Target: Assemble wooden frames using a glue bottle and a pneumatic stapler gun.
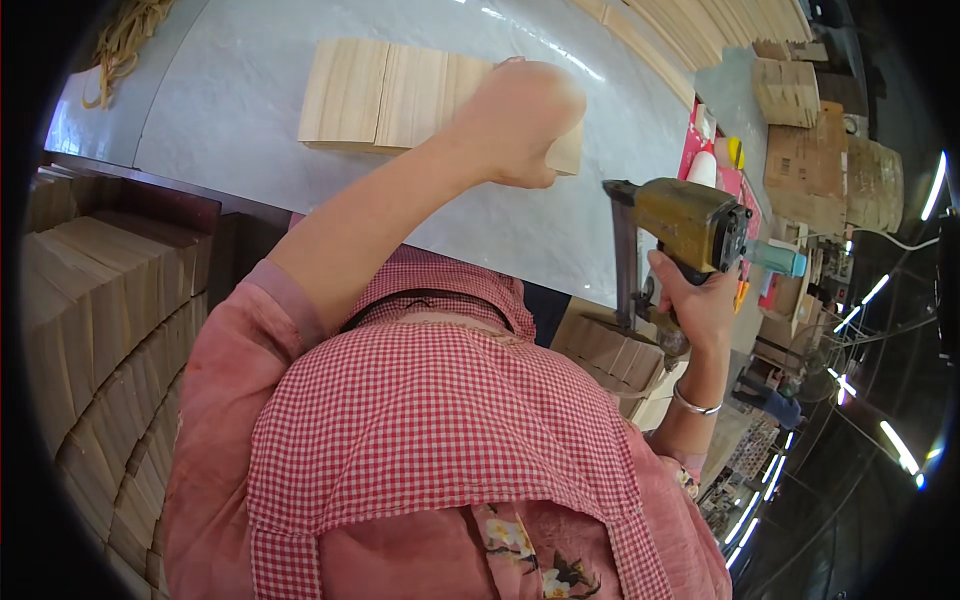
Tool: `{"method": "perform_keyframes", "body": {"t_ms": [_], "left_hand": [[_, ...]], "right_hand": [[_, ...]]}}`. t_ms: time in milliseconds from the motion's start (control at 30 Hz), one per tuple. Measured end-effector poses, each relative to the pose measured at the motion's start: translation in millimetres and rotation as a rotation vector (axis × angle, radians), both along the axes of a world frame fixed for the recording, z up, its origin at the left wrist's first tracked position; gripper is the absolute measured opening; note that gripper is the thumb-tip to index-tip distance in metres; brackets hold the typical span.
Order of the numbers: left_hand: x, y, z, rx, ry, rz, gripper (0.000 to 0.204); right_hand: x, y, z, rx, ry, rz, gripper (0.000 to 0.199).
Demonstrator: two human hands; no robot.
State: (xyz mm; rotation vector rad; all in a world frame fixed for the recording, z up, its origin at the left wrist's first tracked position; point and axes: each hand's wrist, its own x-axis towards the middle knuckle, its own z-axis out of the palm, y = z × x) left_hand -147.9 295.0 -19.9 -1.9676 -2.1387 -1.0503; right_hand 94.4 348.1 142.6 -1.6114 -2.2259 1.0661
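Observation:
On the grey tabletop (240, 90) lies a row of pale wooden boards (345, 95), set side by side with narrow seams between them. My left hand (525, 115) reaches across to their right end and grips it, thumb at the near edge and fingertips at the far edge; the back of the hand is blurred. My right hand (700, 300) is closed round the handle of a pneumatic nail gun (680, 215), yellow-brown and black. The gun is raised near the table's front right edge, its nose toward the boards but apart from them.
Stacked boards (110, 300) fill the lower left, and more wood (615, 355) sits below the table on the right. Long slats (720, 35) lie at the far right. Cardboard boxes (805, 150) stand beyond. Yellowish bands (120, 45) hang at the far left.

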Motion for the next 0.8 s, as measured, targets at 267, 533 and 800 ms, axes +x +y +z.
{"method": "perform_keyframes", "body": {"t_ms": [267,533,800], "left_hand": [[-0.3,-1.1,2.5,-0.026,-0.052,-0.018,0.047],[1.1,-0.1,0.8,0.003,-0.022,0.016,0.046],[3.1,0.3,0.9,0.009,-0.050,0.014,0.045]], "right_hand": [[-21.5,-8.6,-1.8,-0.096,0.016,0.049,0.023],[-26.5,-12.9,-6.9,-0.134,0.041,0.021,0.022],[-38.2,-12.3,-7.0,-0.085,0.064,-0.005,0.022]]}}
